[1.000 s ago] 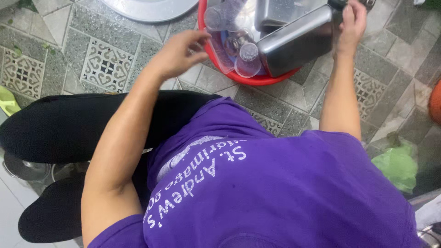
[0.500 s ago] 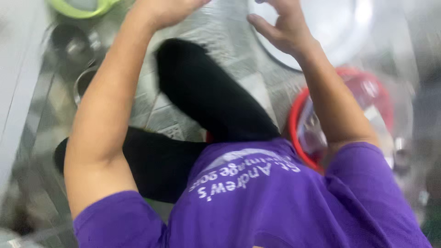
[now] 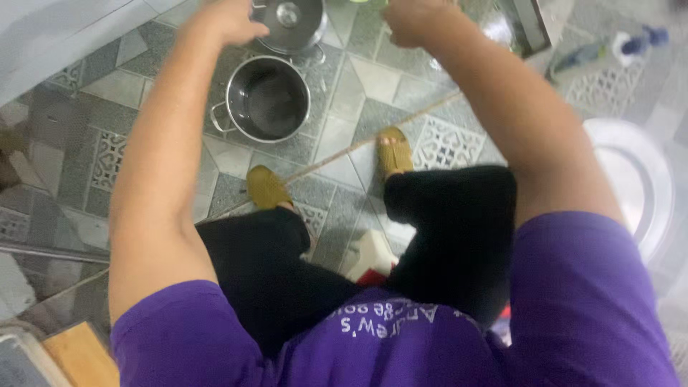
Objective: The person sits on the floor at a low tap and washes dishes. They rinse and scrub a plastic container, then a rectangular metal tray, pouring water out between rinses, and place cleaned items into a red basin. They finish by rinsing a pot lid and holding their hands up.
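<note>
Your left hand point(image 3: 226, 21) was stretched forward near the top edge, fingers curled loosely and holding nothing, just beside the lidded steel pot point(image 3: 290, 25) and above the open steel pot point(image 3: 266, 99) standing on the patterned tile floor point(image 3: 344, 86). Your right hand point(image 3: 412, 20) hung farther right, partly cut off; I could not tell whether it gripped anything. A pale round basin point(image 3: 645, 193) lay at the far right.

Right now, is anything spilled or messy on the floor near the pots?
Nothing looks spilled. The empty steel pot stands upright on the tiled floor, another pot just beyond it, near the left hand. The tiles gleam near the right hand, perhaps wet.
</note>
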Tool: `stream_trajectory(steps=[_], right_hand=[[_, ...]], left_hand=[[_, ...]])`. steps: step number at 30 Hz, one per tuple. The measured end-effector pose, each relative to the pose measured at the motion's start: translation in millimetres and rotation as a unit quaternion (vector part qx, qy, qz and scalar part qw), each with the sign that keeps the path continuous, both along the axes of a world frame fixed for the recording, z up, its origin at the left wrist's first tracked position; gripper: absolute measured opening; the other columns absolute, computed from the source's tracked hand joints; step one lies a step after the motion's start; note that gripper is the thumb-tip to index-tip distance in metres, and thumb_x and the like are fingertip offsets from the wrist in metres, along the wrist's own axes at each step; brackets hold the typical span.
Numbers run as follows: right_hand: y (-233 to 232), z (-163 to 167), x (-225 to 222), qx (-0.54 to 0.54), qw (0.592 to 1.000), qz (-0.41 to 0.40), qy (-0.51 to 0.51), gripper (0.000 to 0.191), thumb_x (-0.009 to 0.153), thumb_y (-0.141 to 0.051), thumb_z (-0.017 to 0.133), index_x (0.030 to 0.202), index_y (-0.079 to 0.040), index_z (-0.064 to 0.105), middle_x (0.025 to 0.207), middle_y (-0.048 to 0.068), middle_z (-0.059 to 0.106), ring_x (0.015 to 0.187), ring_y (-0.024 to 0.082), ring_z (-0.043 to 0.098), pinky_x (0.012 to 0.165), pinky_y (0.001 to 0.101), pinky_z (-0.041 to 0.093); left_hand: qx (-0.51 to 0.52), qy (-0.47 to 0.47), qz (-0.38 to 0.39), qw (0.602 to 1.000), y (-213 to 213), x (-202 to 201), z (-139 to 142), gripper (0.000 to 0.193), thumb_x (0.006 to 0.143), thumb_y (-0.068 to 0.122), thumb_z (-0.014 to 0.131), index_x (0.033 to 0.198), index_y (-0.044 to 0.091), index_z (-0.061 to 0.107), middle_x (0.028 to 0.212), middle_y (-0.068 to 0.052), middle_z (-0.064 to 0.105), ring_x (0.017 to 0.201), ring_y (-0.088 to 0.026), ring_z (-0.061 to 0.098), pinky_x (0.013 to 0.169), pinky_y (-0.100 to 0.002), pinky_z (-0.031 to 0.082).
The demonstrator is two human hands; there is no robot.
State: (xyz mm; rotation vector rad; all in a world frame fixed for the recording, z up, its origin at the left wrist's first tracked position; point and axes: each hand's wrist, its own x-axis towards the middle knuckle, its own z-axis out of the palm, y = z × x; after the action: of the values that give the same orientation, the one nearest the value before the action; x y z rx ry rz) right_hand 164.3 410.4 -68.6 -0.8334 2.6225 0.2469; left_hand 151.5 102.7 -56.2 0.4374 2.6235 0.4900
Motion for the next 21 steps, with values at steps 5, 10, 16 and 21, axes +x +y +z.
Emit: stream_trajectory(steps=[5,10,16,21], right_hand=[[-24,-94,-61,0.061,0.997,0.015,-0.053,0.025,0.089,-0.011,0.062,0.107,-0.003,0.078,0.114,0.021,0.074,0.102,0.04,0.072,0.083,0.0535,0.059],[-25,-169,-118,0.066,0.997,-0.018,-0.025,0.034,0.091,-0.011,0.059,0.12,-0.002,0.073,0.139,0.02,0.062,0.134,0.037,0.053,0.102,0.0668,0.045],[-21,-238,-164,0.02,0.998,-0.066,0.003,0.042,0.091,-0.013,0.058,0.13,-0.004,0.069,0.161,0.017,0.04,0.154,0.039,0.023,0.109,0.0706,0.033],[-14,-265,-167,-0.038,0.994,-0.101,0.03,0.061,0.084,-0.013,0.062,0.145,-0.01,0.058,0.161,0.015,0.035,0.151,0.044,0.018,0.105,0.0743,0.029]], left_hand=[[0.184,0.002,0.04,0.982,16,-19,-102,0.06,0.089,0.024,0.082,0.142,0.008,0.058,0.128,-0.018,0.07,0.118,-0.035,0.067,0.097,-0.047,0.053],[0.271,0.048,0.018,0.961,36,-44,-151,0.071,0.086,0.021,0.086,0.145,0.004,0.051,0.123,-0.02,0.07,0.113,-0.036,0.068,0.094,-0.044,0.054],[0.345,-0.045,0.112,0.931,34,-61,-194,0.067,0.09,0.019,0.082,0.147,0.009,0.049,0.122,-0.014,0.07,0.102,-0.027,0.071,0.089,-0.038,0.058],[0.425,-0.042,0.172,0.888,27,-62,-227,0.059,0.095,0.013,0.077,0.147,0.009,0.049,0.123,-0.013,0.071,0.108,-0.023,0.075,0.09,-0.034,0.061]])
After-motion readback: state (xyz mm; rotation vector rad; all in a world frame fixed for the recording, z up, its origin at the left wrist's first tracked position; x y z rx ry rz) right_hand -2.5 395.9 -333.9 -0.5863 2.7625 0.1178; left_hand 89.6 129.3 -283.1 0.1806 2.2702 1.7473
